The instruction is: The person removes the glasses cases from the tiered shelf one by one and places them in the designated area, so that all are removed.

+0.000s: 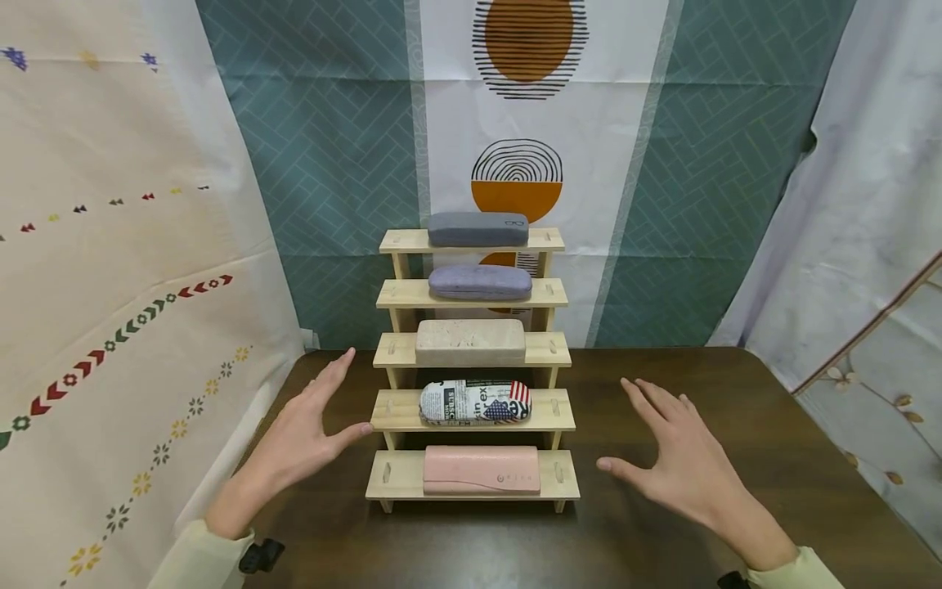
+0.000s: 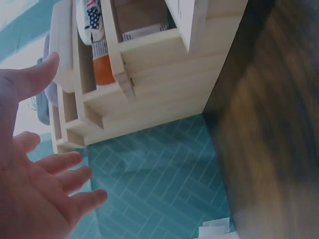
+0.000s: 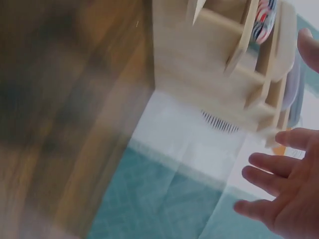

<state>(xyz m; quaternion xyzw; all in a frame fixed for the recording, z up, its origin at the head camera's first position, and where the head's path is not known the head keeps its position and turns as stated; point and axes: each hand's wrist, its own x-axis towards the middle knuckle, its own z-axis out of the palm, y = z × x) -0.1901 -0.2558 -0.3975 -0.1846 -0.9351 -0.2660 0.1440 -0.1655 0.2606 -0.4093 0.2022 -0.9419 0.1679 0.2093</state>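
The wooden stepped rack [image 1: 471,409] sits dead centre on the dark table [image 1: 736,409], backed up near the patterned curtain [image 1: 331,164], and your hands are on either side of it without touching anything. Your left hand [image 1: 305,429] is flat and spread, thumb tip right by the end of the second step from the bottom. Your right hand [image 1: 673,458] is just as relaxed but further off, a clear gap between it and the rack. Neither is gripping anything.

Each step carries one glasses case, laid lengthwise and centred, probably so they all show from the front: pink case [image 1: 482,470] at the bottom, then the newspaper-print case [image 1: 474,402], a beige case [image 1: 471,342], a lilac case [image 1: 480,281] and a grey case [image 1: 478,229] up top.

The wrist views are blurry. The left one shows your open fingers [image 2: 60,174] beside the rack's side; the right one shows the same from the other side, fingers [image 3: 284,169] loose.
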